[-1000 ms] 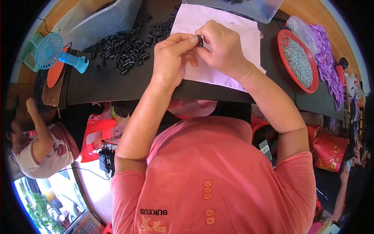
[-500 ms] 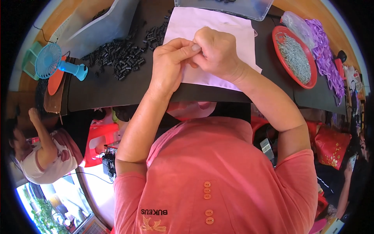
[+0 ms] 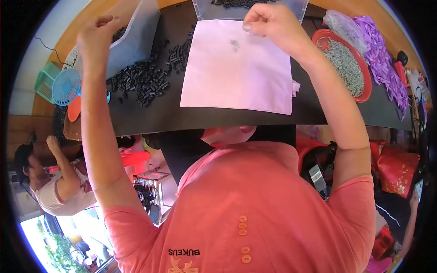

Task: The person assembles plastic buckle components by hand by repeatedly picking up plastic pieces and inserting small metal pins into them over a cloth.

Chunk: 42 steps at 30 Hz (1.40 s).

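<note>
My left hand (image 3: 96,38) is raised at the far left, over the edge of a clear plastic bin (image 3: 141,41). Its fingers are drawn together; anything in them is too small to make out. Above the far right part of a pink cloth (image 3: 236,86), my right hand (image 3: 275,28) has its thumb and fingertips bent together, and I cannot see what is between them. A few small silvery metal pieces (image 3: 234,44) lie on the cloth beside that hand. Many short black plastic pieces (image 3: 148,84) are heaped on the dark table left of the cloth.
A red bowl (image 3: 367,91) of silvery metal pieces stands at the right, beside purple ribbon strips (image 3: 384,73) and a clear bag (image 3: 346,29). Another clear bin (image 3: 298,11) is behind the cloth. At the left are a blue fan (image 3: 66,87) and a seated person (image 3: 63,186).
My hands were together over the cloth and have moved apart. The left went far left to the bin; the right moved slightly right and away. The metal pieces on the cloth now show plainly.
</note>
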Each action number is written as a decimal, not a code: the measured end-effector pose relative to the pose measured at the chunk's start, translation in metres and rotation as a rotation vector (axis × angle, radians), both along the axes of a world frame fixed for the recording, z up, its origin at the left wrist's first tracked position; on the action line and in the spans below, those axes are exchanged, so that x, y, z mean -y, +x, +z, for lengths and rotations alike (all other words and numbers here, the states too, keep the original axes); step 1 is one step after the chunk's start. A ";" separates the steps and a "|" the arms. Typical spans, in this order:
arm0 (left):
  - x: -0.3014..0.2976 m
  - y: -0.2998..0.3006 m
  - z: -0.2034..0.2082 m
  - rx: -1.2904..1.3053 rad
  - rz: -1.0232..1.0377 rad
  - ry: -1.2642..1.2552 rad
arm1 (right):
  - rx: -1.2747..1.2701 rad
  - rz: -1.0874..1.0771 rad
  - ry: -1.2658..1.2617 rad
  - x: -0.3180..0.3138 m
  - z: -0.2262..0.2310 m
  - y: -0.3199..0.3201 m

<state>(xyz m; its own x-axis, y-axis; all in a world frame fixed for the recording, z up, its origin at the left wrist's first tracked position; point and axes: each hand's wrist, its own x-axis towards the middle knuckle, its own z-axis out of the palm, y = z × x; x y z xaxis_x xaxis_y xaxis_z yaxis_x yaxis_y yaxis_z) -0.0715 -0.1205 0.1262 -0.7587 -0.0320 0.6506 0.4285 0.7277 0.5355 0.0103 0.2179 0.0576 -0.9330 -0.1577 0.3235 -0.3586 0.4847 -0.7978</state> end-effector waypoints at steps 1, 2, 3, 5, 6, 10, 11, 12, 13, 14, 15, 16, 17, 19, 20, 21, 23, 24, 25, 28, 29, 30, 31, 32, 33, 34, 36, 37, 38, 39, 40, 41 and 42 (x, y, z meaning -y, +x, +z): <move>-0.004 0.000 -0.003 -0.103 0.126 -0.281 | 0.013 -0.011 0.011 -0.006 -0.009 -0.008; -0.020 -0.003 -0.017 -0.225 0.008 -0.340 | 0.035 -0.038 0.024 -0.012 -0.019 -0.009; -0.038 0.001 -0.038 -0.124 -0.149 -0.221 | 0.041 -0.054 0.024 -0.016 -0.028 -0.010; -0.094 0.029 -0.066 0.072 -0.493 -0.065 | -0.061 -0.157 0.103 -0.016 -0.038 -0.013; -0.106 0.025 -0.086 0.158 -0.584 -0.065 | -0.064 -0.146 0.101 -0.013 -0.039 -0.014; -0.155 0.044 -0.120 0.330 -0.497 -0.350 | 0.070 -0.111 -0.116 -0.009 -0.046 -0.005; -0.158 0.040 -0.131 0.308 -0.518 -0.383 | 0.085 -0.068 -0.140 -0.009 -0.048 -0.003; -0.158 0.038 -0.137 0.310 -0.517 -0.386 | 0.086 -0.068 -0.143 -0.009 -0.051 -0.004; -0.160 0.036 -0.141 0.238 -0.501 -0.412 | 0.048 -0.056 -0.106 -0.011 -0.054 -0.005; -0.161 0.034 -0.144 0.165 -0.483 -0.438 | 0.010 -0.043 -0.069 -0.012 -0.055 -0.006; -0.161 0.033 -0.147 0.168 -0.487 -0.441 | 0.012 -0.046 -0.073 -0.014 -0.055 -0.005; -0.161 0.033 -0.147 0.143 -0.468 -0.437 | 0.019 -0.043 -0.053 -0.014 -0.052 -0.005; -0.159 0.032 -0.148 0.118 -0.448 -0.432 | 0.027 -0.038 -0.034 -0.014 -0.051 -0.004; -0.156 0.033 -0.143 0.297 -0.480 -0.242 | 0.009 -0.050 -0.060 -0.012 -0.051 -0.002; -0.154 0.034 -0.138 0.473 -0.509 -0.043 | -0.007 -0.064 -0.081 -0.011 -0.051 -0.001; -0.151 0.036 -0.134 0.473 -0.504 -0.043 | -0.007 -0.059 -0.083 -0.009 -0.053 -0.001; -0.142 0.045 -0.121 0.845 -0.609 0.500 | -0.107 0.036 -0.154 -0.002 -0.054 0.000; -0.141 0.052 -0.117 0.870 -0.636 0.612 | -0.107 0.051 -0.151 0.001 -0.053 0.002; -0.139 0.059 -0.115 0.893 -0.659 0.675 | -0.122 0.096 -0.143 0.007 -0.050 0.005; -0.140 0.083 -0.111 0.978 -0.731 0.915 | -0.108 0.214 -0.190 0.016 -0.045 0.016; -0.139 0.089 -0.112 0.998 -0.732 1.039 | -0.117 0.230 -0.178 0.018 -0.042 0.019; -0.134 0.089 -0.122 1.022 -0.775 1.139 | -0.136 0.215 -0.114 0.022 -0.038 0.023; -0.134 0.092 -0.124 1.021 -0.784 1.195 | -0.124 0.238 -0.146 0.022 -0.042 0.023; -0.132 0.096 -0.125 1.020 -0.796 1.249 | -0.113 0.260 -0.178 0.025 -0.044 0.023; -0.128 0.100 -0.126 1.000 -0.801 1.262 | -0.058 0.300 -0.240 0.029 -0.044 0.024; -0.123 0.104 -0.126 0.987 -0.791 1.275 | -0.054 0.317 -0.234 0.032 -0.043 0.025; -0.114 0.110 -0.125 1.014 -0.799 1.250 | 0.121 0.326 -0.338 0.036 -0.041 0.026; -0.111 0.115 -0.122 1.010 -0.797 1.257 | 0.125 0.331 -0.334 0.035 -0.041 0.027; -0.107 0.121 -0.118 0.927 -0.652 0.987 | 0.142 0.314 -0.285 0.034 -0.042 0.027; -0.102 0.123 -0.117 0.837 -0.506 0.719 | 0.158 0.296 -0.239 0.034 -0.044 0.027; -0.091 0.125 -0.123 0.512 -0.479 0.529 | 0.158 0.303 -0.241 0.038 -0.043 0.028; -0.077 0.126 -0.133 0.194 -0.445 0.334 | 0.108 0.301 -0.176 0.040 -0.043 0.029; -0.060 0.126 -0.139 0.074 -0.368 0.220 | 0.058 0.299 -0.112 0.042 -0.043 0.029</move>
